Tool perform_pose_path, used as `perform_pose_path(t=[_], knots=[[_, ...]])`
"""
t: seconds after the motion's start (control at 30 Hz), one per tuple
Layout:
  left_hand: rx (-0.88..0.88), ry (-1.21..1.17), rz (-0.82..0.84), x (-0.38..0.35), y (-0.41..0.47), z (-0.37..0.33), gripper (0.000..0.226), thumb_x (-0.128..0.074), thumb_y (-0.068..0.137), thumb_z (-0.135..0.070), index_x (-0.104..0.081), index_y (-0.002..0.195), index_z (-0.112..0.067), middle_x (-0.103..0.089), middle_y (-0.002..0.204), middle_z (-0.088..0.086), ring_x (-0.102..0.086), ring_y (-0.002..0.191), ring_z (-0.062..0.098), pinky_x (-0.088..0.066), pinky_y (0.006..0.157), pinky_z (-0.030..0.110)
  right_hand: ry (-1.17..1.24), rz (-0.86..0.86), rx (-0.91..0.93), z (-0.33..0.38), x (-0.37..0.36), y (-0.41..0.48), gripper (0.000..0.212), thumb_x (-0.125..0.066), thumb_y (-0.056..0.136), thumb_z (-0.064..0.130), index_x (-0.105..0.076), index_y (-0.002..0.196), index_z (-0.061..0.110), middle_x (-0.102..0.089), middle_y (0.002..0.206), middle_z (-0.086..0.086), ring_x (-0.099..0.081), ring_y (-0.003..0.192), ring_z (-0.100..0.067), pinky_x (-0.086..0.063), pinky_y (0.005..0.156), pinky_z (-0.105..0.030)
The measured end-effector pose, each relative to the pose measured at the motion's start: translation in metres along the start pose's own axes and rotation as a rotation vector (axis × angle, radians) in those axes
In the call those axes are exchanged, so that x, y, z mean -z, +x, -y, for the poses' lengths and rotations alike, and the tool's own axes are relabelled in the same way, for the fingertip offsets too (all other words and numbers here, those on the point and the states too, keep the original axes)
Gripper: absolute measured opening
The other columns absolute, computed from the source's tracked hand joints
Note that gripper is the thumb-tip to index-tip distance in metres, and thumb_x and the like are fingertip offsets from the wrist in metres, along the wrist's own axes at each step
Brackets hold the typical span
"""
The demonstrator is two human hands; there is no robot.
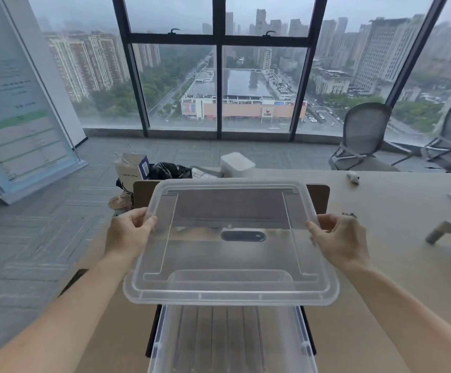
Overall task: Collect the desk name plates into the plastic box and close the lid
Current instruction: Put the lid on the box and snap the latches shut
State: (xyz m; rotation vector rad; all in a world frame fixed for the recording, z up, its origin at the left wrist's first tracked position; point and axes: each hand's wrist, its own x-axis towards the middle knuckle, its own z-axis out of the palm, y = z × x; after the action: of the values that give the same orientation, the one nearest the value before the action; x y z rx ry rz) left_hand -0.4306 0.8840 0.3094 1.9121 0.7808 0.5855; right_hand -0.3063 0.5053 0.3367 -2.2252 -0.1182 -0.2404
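1. At the bottom centre of the frame, the clear plastic box [157,345] was seen standing open on the pale desk [380,265].
2. Rows of clear name plates [219,337] could be made out inside the box, though their detail was blurred.
3. Just above the box, in the centre of the frame, the transparent lid [229,254] was held flat in the air, its near edge overlapping the far end of the box.
4. The left edge of the lid was gripped by the left hand [127,235], thumb on top and fingers curled beneath.
5. The right edge was pinched in the same way by the right hand [340,238].
6. A dark oval object [243,236] and a brown board [143,192] were seen through and behind the lid.
7. At the centre left, a coffee cup [119,204], a paper bag [130,165] and a black plastic bag [169,170] were grouped beyond the desk edge.
8. A white box [236,164] was placed at the far edge of the desk, above the lid.
9. Two mesh chairs [364,135] were set at the right of the frame.
10. A printed banner [17,103] was propped at the upper left.
11. A large window [219,63] filled the top of the frame.
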Motion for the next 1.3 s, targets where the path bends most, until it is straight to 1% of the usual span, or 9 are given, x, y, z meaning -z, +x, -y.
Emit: perform_pose_path(t=[0.03,0.1,0.17,0.37,0.53,0.67,0.8,0.97,1.3], knots=[[0.005,0.053,0.005,-0.004,-0.006,0.014,0.033,-0.074,0.091,-0.023,-0.074,0.122,-0.013,-0.078,0.1,0.0,-0.074,0.094,0.023,-0.06,0.091,0.042,-0.002,0.019,-0.023,-0.011,-0.008,-0.009,0.008,-0.076,0.085,0.024,-0.076,0.078,0.019,-0.07,0.061,0.006,-0.065,0.054,0.0,-0.045,0.051,-0.005],[0.013,0.144,0.024,-0.01,-0.021,0.044,0.031,-0.073,0.092,-0.025,-0.074,0.121,-0.015,-0.078,0.103,0.0,-0.073,0.098,0.022,-0.059,0.091,0.042,-0.017,0.037,-0.055,-0.039,-0.025,-0.026,0.022,-0.078,0.082,0.023,-0.068,0.063,0.027,-0.069,0.06,0.009,-0.067,0.056,-0.003,-0.059,0.063,-0.024],[0.03,0.194,0.044,-0.017,-0.035,0.071,0.031,-0.071,0.092,-0.026,-0.073,0.121,-0.017,-0.078,0.102,0.0,-0.074,0.096,0.023,-0.06,0.09,0.044,-0.062,0.05,-0.078,-0.062,-0.037,-0.043,0.027,-0.078,0.081,0.025,-0.064,0.059,0.031,-0.07,0.061,0.011,-0.071,0.064,-0.013,-0.06,0.069,-0.037],[0.101,0.289,0.103,-0.039,-0.067,0.137,0.029,-0.069,0.093,-0.025,-0.072,0.121,-0.021,-0.078,0.1,0.0,-0.073,0.093,0.025,-0.058,0.084,0.041,-0.135,0.147,-0.176,-0.114,-0.065,-0.075,0.004,-0.078,0.081,0.024,-0.08,0.078,0.021,-0.069,0.065,0.01,-0.07,0.073,-0.016,-0.055,0.077,-0.031],[0.157,0.323,0.155,-0.054,-0.082,0.169,0.027,-0.069,0.093,-0.018,-0.072,0.12,-0.021,-0.072,0.096,-0.005,-0.07,0.089,0.02,-0.055,0.082,0.037,-0.173,0.2,-0.23,-0.153,-0.086,-0.093,0.015,-0.078,0.082,0.023,-0.081,0.095,0.016,-0.079,0.085,0.002,-0.065,0.071,-0.008,-0.045,0.075,-0.019],[0.169,0.333,0.165,-0.066,-0.082,0.182,0.031,-0.07,0.093,-0.018,-0.072,0.123,-0.02,-0.071,0.095,-0.004,-0.071,0.093,0.025,-0.059,0.088,0.043,-0.206,0.241,-0.268,-0.169,-0.095,-0.098,0.02,-0.077,0.084,0.023,-0.079,0.101,0.013,-0.074,0.08,0.004,-0.066,0.07,-0.01,-0.046,0.068,-0.016],[0.127,0.377,0.132,-0.075,-0.078,0.186,0.031,-0.07,0.093,-0.017,-0.072,0.124,-0.014,-0.071,0.097,0.002,-0.067,0.089,0.024,-0.056,0.087,0.04,-0.194,0.251,-0.288,-0.177,-0.102,-0.097,0.023,-0.077,0.085,0.025,-0.078,0.105,0.013,-0.071,0.08,0.005,-0.07,0.075,-0.015,-0.054,0.075,-0.024],[0.101,0.419,0.115,-0.079,-0.08,0.191,0.034,-0.067,0.095,-0.016,-0.069,0.128,-0.009,-0.07,0.115,0.015,-0.062,0.09,0.022,-0.052,0.09,0.04,-0.187,0.255,-0.305,-0.18,-0.104,-0.095,0.023,-0.077,0.085,0.024,-0.078,0.106,0.013,-0.07,0.08,0.007,-0.07,0.075,-0.014,-0.053,0.074,-0.024],[0.118,0.388,0.122,-0.08,-0.082,0.197,0.036,-0.063,0.099,-0.017,-0.065,0.133,-0.009,-0.067,0.119,0.016,-0.062,0.095,0.024,-0.052,0.093,0.044,-0.176,0.238,-0.309,-0.188,-0.108,-0.096,0.02,-0.076,0.085,0.027,-0.078,0.104,0.02,-0.075,0.086,0.009,-0.069,0.076,-0.008,-0.059,0.077,-0.032]])
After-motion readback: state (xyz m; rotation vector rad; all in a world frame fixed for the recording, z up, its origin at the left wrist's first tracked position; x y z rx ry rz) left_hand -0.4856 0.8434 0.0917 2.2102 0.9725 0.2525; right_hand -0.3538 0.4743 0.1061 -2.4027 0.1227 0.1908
